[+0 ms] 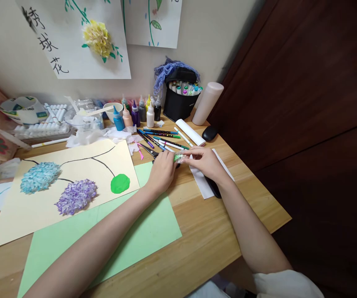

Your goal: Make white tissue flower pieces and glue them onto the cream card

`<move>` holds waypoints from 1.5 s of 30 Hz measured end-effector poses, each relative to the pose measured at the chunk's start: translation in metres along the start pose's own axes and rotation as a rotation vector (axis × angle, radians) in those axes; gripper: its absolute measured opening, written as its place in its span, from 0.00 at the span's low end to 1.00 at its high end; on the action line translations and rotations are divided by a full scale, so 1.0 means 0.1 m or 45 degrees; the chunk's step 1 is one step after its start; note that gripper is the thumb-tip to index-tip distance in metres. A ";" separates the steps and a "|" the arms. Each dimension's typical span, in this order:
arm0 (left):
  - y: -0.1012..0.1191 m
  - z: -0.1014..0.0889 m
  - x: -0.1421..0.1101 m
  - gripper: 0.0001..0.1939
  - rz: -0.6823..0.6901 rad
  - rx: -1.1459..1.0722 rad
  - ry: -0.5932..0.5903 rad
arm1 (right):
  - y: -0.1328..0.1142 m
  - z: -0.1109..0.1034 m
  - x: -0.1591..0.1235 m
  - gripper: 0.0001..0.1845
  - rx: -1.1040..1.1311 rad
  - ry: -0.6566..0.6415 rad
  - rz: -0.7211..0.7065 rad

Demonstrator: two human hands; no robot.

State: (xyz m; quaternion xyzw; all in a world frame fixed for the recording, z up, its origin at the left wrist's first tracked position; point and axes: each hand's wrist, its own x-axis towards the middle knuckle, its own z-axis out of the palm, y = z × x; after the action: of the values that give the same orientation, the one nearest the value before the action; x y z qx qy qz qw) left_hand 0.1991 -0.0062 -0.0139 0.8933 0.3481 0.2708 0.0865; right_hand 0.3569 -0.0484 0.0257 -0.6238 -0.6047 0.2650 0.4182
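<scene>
As markers lie scattered beyond, 2 hands [162, 171] pinch a green-filled clear packet [179, 157] between them.

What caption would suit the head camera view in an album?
Two hands hold a small clear-and-green packet beside a paper with flower clusters.

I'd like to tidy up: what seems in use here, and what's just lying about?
Seemingly in use:
clear packet with green inside, between left hand and right hand
cream sheet
green disc

Apparently lying about:
black mouse
pale bottle
marker case
</scene>
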 end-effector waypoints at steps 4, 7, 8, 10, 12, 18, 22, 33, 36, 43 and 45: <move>0.00 0.00 -0.01 0.10 0.059 0.128 -0.028 | -0.03 0.07 -0.01 0.09 -0.061 0.028 -0.065; 0.00 0.00 -0.01 0.09 0.082 0.170 -0.039 | -0.05 0.09 -0.01 0.05 -0.091 0.023 -0.104; 0.00 0.01 -0.01 0.09 0.083 0.166 -0.032 | -0.05 0.09 -0.01 0.05 -0.094 0.006 -0.113; 0.01 0.01 -0.01 0.10 0.073 0.120 -0.006 | -0.06 0.06 -0.01 0.05 -0.089 -0.015 -0.130; 0.02 0.02 -0.02 0.10 0.054 0.023 0.009 | -0.07 0.01 -0.02 0.06 -0.075 0.001 -0.167; 0.03 -0.01 -0.05 0.09 -0.014 -0.450 -0.086 | -0.10 -0.07 -0.04 0.09 -0.018 -0.097 -0.158; 0.01 -0.02 -0.05 0.10 -0.136 -0.645 -0.139 | -0.13 -0.04 -0.05 0.13 -0.016 -0.137 -0.172; 0.02 -0.12 -0.04 0.14 -0.128 -1.095 -0.342 | -0.17 -0.07 -0.06 0.08 0.103 -0.417 -0.154; 0.04 -0.13 -0.03 0.10 -0.172 -1.124 -0.348 | -0.15 -0.09 -0.06 0.09 0.199 -0.417 -0.139; 0.08 -0.13 -0.01 0.04 -0.180 -1.029 -0.271 | -0.08 -0.13 -0.03 0.16 0.375 -0.366 -0.036; 0.08 -0.13 -0.01 0.03 -0.148 -0.978 -0.263 | -0.06 -0.14 -0.03 0.15 0.366 -0.368 -0.016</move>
State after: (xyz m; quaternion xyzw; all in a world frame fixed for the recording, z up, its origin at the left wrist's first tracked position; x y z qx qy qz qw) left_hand 0.1956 -0.0134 -0.0008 0.7973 0.2612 0.2848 0.4637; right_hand 0.3651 -0.0544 0.0377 -0.5095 -0.6183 0.4328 0.4133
